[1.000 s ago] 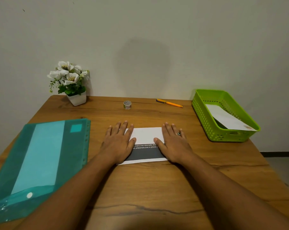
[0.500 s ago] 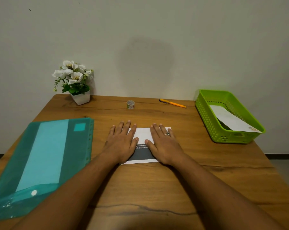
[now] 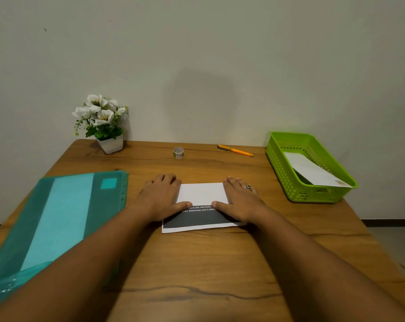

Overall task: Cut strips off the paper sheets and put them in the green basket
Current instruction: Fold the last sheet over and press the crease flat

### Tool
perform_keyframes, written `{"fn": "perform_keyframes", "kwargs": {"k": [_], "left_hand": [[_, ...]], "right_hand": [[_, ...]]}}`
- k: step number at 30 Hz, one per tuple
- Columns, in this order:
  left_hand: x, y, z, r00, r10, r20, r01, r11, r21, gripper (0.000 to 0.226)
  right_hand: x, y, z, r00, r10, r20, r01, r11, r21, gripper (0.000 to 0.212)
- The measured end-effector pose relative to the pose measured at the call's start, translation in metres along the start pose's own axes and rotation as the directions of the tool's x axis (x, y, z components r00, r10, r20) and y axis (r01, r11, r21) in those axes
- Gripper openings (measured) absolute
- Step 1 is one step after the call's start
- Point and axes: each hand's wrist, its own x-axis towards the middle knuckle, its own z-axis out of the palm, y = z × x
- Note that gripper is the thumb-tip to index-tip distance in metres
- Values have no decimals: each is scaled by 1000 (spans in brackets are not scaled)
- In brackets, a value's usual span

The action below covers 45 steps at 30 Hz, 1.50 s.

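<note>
Fingers (image 3: 165, 180) of left hand (image 3: 160, 197) and right hand (image 3: 241, 201) press flat on the paper (image 3: 202, 194) (long axis left-to-right).

Soft, even light is coming from behind the camera, throwing a faint broad shadow on the wall (image 3: 201, 101) above the surface (image 3: 196, 263). The wide lens is bending the surface's side edges, and its near end is looking slightly soft.

folder (image 3: 57, 219) left of paper (image 3: 202, 194), basket (image 3: 280, 168) right, tape (image 3: 178, 152) behind
</note>
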Motion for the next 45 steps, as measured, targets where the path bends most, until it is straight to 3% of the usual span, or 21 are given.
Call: {"fn": "perform_keyframes", "kwargs": {"k": [5,13,21,26,34,40,45], "left_hand": [[15,-1,-21,993,38,108,-24,992,-124,85],[24,8,-30,975,17,223,20,986,-164,67],[28,9,-31,974,-2,225,40,986,-163,87],[23,10,-24,994,2,112,15,988,-156,89],[5,35,-13,967,58,-246,-67,997,-27,73],[-12,20,-14,962,-1,-274,-17,998,-64,73],[-26,-2,-14,959,-33,-283,20,999,-46,73]], "right_hand": [[4,-3,-23,1000,12,16,-12,1000,12,89],[-2,-14,-36,999,-8,38,8,1000,-2,92],[-10,-17,-36,999,-8,44,7,1000,17,95],[-10,-20,-39,999,-29,33,29,999,-12,95],[-8,-54,-30,940,-225,-256,171,961,-216,83],[-21,-30,-36,954,-184,-237,119,957,-263,95],[-33,2,-36,951,-146,-274,77,966,-248,78]]}}
